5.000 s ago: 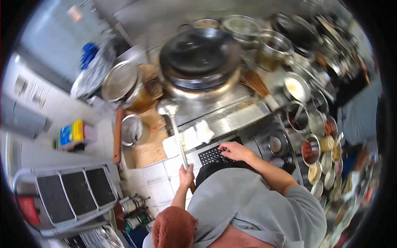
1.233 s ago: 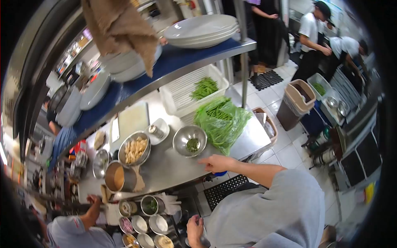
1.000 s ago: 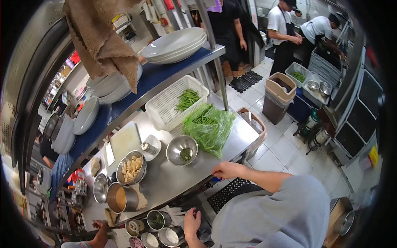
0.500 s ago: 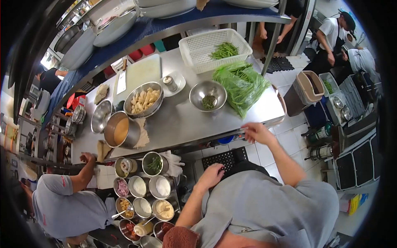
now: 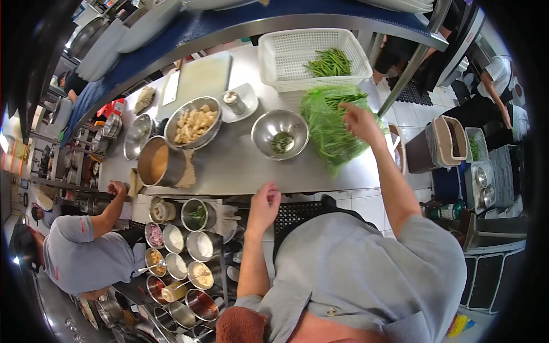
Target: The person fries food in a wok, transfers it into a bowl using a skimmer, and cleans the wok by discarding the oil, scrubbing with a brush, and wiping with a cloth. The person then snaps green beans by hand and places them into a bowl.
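My right hand (image 5: 362, 126) reaches over a green plastic bag (image 5: 334, 146) of green beans, index finger stretched out, other fingers bent. Whether it touches the bag I cannot tell; nothing shows in its grip. At the table's front edge my left hand (image 5: 265, 208) hangs empty, fingers loosely bent. Left of the bag sits a steel mixing bowl (image 5: 263, 127) with chopped green bits at its bottom. Behind the bag, a white perforated basket (image 5: 280, 60) holds loose green beans (image 5: 330, 63).
Left on the steel table (image 5: 226, 171) are a bowl of pale chunks (image 5: 197, 126), a pot of orange liquid (image 5: 159, 163) and a cutting board (image 5: 204, 77). Ingredient tins (image 5: 200, 246) stand front left, near a co-worker (image 5: 94, 251). A shelf (image 5: 240, 31) overhangs the back.
My right hand has moved forward from the table's front edge to over the bag. My left hand has risen towards the table edge. The view has shifted slightly.
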A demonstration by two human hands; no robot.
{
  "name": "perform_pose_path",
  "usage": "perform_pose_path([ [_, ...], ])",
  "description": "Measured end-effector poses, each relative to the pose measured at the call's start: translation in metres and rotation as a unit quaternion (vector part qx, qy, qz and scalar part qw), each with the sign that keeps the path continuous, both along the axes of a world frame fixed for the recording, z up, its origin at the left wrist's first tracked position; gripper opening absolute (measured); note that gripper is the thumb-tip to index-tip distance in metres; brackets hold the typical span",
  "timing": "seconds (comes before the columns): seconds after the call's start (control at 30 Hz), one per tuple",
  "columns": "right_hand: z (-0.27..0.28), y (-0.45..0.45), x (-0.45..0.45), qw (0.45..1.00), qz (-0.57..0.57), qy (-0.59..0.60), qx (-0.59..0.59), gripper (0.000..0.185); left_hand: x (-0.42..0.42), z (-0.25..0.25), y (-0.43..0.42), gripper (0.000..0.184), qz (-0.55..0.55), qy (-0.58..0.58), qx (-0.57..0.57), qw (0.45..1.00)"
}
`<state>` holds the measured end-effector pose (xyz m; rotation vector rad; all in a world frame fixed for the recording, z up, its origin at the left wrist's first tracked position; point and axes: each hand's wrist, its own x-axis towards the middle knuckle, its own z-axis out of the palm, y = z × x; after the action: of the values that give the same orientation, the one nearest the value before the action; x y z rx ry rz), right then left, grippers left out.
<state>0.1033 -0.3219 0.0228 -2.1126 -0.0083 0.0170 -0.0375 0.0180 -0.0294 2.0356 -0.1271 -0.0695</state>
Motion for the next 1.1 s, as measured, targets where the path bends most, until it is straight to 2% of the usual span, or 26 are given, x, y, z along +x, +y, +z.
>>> perform_pose_path([
  [0.07,-0.033,-0.042,0.058,0.999,-0.011,-0.008,-0.029,0.045,0.015,0.013,-0.017,0.031,0.002,-0.003,0.015,1.000],
  [0.13,-0.062,-0.058,0.102,0.955,0.136,-0.189,-0.183,0.042,0.032,0.021,-0.036,0.026,0.007,-0.051,0.043,0.998],
  [0.17,-0.062,-0.055,0.102,0.953,0.152,-0.189,-0.181,0.042,0.037,0.024,-0.046,0.026,0.023,-0.047,0.042,0.998],
  [0.23,-0.060,-0.024,0.090,0.913,0.216,-0.176,-0.299,0.026,0.045,0.030,-0.058,0.021,-0.019,-0.052,0.033,0.998],
  [0.27,-0.054,-0.011,0.089,0.923,0.196,-0.146,-0.298,0.021,0.050,0.032,-0.058,0.021,0.013,-0.055,0.040,0.998],
  [0.3,-0.051,-0.005,0.087,0.931,0.174,-0.114,-0.299,0.016,0.055,0.033,-0.057,0.019,-0.032,-0.070,0.050,0.996],
  [0.33,-0.054,-0.006,0.093,0.928,0.191,-0.126,-0.294,0.014,0.059,0.033,-0.053,0.017,-0.083,-0.082,0.062,0.991],
  [0.43,-0.046,-0.014,0.091,0.931,0.206,-0.136,-0.269,0.009,0.071,0.042,-0.022,0.016,-0.063,-0.030,0.027,0.997],
  [0.5,-0.026,-0.014,0.075,0.971,0.153,-0.126,-0.134,0.006,0.076,0.053,0.009,0.016,-0.047,-0.044,0.038,0.997],
  [0.57,-0.036,-0.029,0.071,0.946,0.185,-0.174,-0.203,0.011,0.079,0.050,0.037,0.016,0.027,-0.020,0.008,0.999],
  [0.6,-0.027,-0.025,0.062,0.945,0.163,-0.180,-0.221,0.013,0.079,0.050,0.046,0.015,0.055,0.004,0.024,0.998],
  [0.7,-0.013,-0.027,0.056,0.944,0.065,-0.204,-0.250,0.015,0.086,0.049,0.052,0.013,-0.012,-0.066,0.026,0.997],
  [0.8,0.010,-0.009,0.043,0.970,-0.064,-0.213,-0.093,0.010,0.108,0.040,0.024,0.013,-0.151,-0.152,-0.034,0.976],
  [0.83,0.014,0.005,0.036,0.966,-0.106,-0.231,-0.042,0.009,0.118,0.049,0.013,0.013,-0.186,-0.142,-0.028,0.972],
  [0.87,0.012,0.016,0.034,0.961,-0.095,-0.253,0.063,0.008,0.122,0.064,-0.003,0.013,-0.224,-0.128,-0.023,0.966],
  [0.9,0.018,0.038,0.028,0.960,-0.099,-0.255,0.065,0.008,0.124,0.077,-0.020,0.017,-0.211,-0.139,-0.051,0.966],
  [0.97,0.036,0.090,0.009,0.944,-0.047,-0.274,0.177,0.007,0.127,0.097,-0.045,0.020,-0.209,-0.147,-0.077,0.964],
  [1.0,0.042,0.112,0.001,0.943,-0.025,-0.255,0.212,0.007,0.128,0.104,-0.055,0.025,-0.182,-0.186,-0.093,0.961],
  [1.03,0.042,0.129,-0.005,0.941,-0.002,-0.236,0.244,0.006,0.130,0.106,-0.067,0.030,-0.153,-0.224,-0.112,0.956],
  [1.07,0.038,0.137,-0.006,0.941,-0.008,-0.236,0.241,0.006,0.143,0.072,-0.073,0.036,-0.155,-0.261,-0.039,0.952],
  [1.1,0.030,0.143,-0.005,0.929,0.010,-0.213,0.303,0.007,0.141,0.076,-0.074,0.036,-0.159,-0.260,-0.042,0.951],
])
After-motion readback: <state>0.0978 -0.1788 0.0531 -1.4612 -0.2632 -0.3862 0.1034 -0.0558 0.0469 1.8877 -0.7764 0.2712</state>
